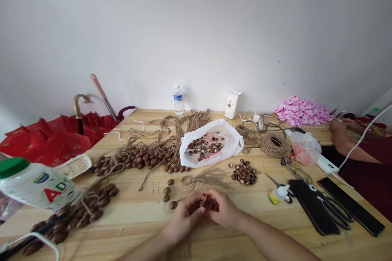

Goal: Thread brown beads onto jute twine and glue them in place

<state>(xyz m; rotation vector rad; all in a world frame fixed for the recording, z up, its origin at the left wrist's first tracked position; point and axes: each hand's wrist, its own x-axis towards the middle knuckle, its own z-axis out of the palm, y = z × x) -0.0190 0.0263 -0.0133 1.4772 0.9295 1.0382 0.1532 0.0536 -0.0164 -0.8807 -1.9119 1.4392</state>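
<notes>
Near the front of the table, my left hand (183,215) and my right hand (223,209) meet with their fingers closed. Between their fingertips is a small brown nut shell (202,203), with a thin strand of twine rising from it; the fingers partly hide it. Just left of them several brown nut shells (166,190) lie in a line, strung on twine. A looped bundle of jute twine (196,180) rests behind my hands. To its right sits a pile of loose, opened nut shells (244,172). More shell pieces fill a white plastic bag (211,160) farther back.
Strung nuts (141,155) spread across the left. A white bottle with green cap (39,185) stands front left. On the right are a glue bottle (278,195), scissors (332,208), black phones (312,207) and a twine coil (275,145). Another person's hand (340,134) is at far right.
</notes>
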